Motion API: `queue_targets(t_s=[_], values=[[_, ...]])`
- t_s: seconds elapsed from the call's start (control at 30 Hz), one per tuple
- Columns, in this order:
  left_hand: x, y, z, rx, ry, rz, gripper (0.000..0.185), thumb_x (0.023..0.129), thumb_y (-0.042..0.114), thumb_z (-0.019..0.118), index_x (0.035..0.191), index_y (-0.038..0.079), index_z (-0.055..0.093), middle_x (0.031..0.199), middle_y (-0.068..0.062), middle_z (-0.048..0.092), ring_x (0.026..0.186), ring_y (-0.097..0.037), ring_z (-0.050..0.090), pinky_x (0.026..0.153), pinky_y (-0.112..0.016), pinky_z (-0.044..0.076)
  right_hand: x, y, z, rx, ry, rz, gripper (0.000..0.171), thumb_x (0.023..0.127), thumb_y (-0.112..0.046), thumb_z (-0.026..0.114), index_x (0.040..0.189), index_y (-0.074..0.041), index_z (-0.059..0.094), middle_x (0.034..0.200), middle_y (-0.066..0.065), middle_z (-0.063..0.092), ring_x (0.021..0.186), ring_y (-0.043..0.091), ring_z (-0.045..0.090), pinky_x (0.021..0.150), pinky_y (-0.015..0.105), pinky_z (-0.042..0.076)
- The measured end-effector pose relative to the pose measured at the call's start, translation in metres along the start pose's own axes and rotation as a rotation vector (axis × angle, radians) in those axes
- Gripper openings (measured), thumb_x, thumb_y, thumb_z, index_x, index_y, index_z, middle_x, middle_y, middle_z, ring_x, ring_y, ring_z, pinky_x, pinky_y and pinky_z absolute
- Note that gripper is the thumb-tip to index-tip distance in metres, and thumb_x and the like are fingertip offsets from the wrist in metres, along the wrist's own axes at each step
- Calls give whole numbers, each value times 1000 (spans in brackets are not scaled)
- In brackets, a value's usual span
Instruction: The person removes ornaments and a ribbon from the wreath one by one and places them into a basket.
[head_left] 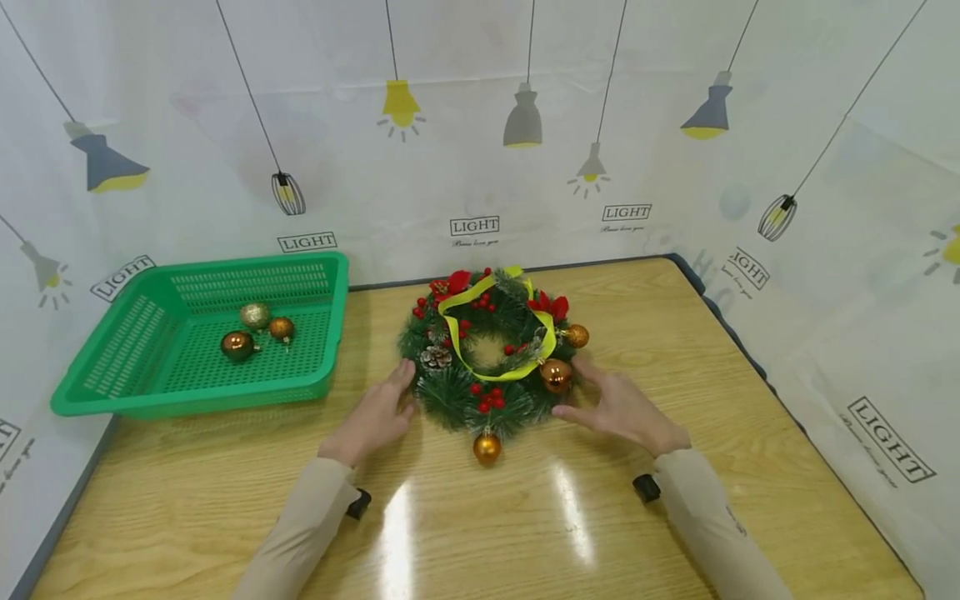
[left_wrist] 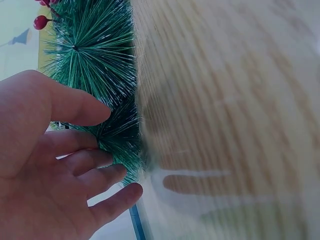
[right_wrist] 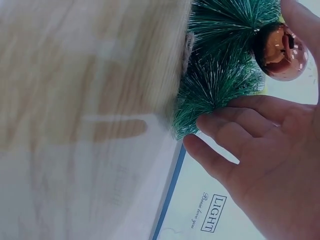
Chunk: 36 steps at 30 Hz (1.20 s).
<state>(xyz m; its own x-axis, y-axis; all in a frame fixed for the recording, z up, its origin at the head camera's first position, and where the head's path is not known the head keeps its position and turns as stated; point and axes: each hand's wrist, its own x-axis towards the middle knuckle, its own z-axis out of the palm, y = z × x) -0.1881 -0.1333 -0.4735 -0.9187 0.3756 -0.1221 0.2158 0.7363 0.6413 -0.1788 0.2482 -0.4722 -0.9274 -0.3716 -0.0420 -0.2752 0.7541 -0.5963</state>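
- Left hand (head_left: 372,417) and right hand (head_left: 621,408), fingers spread, flank the wreath (head_left: 491,358), touching its needles, probably steadying it.
- Spare baubles (head_left: 257,330) sit in the basket (head_left: 112,392).

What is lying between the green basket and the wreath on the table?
Nothing: in the head view only bare wooden table separates the green basket from the wreath.

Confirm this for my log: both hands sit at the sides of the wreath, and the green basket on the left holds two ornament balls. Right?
Not quite. The head view shows three ornament balls in the green basket, not two. The rest holds: left hand and right hand flank the wreath.
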Motion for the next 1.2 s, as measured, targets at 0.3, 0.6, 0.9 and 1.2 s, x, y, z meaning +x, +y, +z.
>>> queue_targets(t_s=[0.3, 0.6, 0.9, 1.2], values=[[3, -3, -3, 44, -2, -4, 78, 94, -2, 57, 160, 1, 15, 168, -22, 9, 54, -13, 46, 62, -27, 54, -2, -3, 2, -7, -14, -2, 106, 87, -61, 71, 156, 7, 28, 44, -11, 37, 35, 0, 19, 47, 24, 44], [5, -3, -6, 58, -30, -26, 86, 85, -13, 52, 161, 2, 14, 169, -20, 7, 45, -8, 35, 44, -23, 47, -4, -5, 4, -43, -5, -13, 102, 88, -60, 70, 155, 8, 32, 42, -14, 30, 36, 0, 17, 43, 23, 37], [6, -2, -8, 58, -35, -39, 89, 84, -12, 54, 161, 4, 13, 169, -19, 6, 45, -8, 35, 44, -24, 47, -7, -5, 5, -52, 10, -38, 99, 89, -57, 71, 153, 9, 33, 44, -15, 30, 37, -1, 15, 45, 23, 39], [11, -1, -13, 44, -47, -63, 94, 79, -13, 56, 161, 3, 14, 169, -19, 7, 45, -10, 37, 43, -23, 46, -12, -11, 7, -50, -7, -24, 101, 89, -60, 70, 154, 7, 33, 44, -13, 34, 37, -2, 16, 52, 26, 47]])
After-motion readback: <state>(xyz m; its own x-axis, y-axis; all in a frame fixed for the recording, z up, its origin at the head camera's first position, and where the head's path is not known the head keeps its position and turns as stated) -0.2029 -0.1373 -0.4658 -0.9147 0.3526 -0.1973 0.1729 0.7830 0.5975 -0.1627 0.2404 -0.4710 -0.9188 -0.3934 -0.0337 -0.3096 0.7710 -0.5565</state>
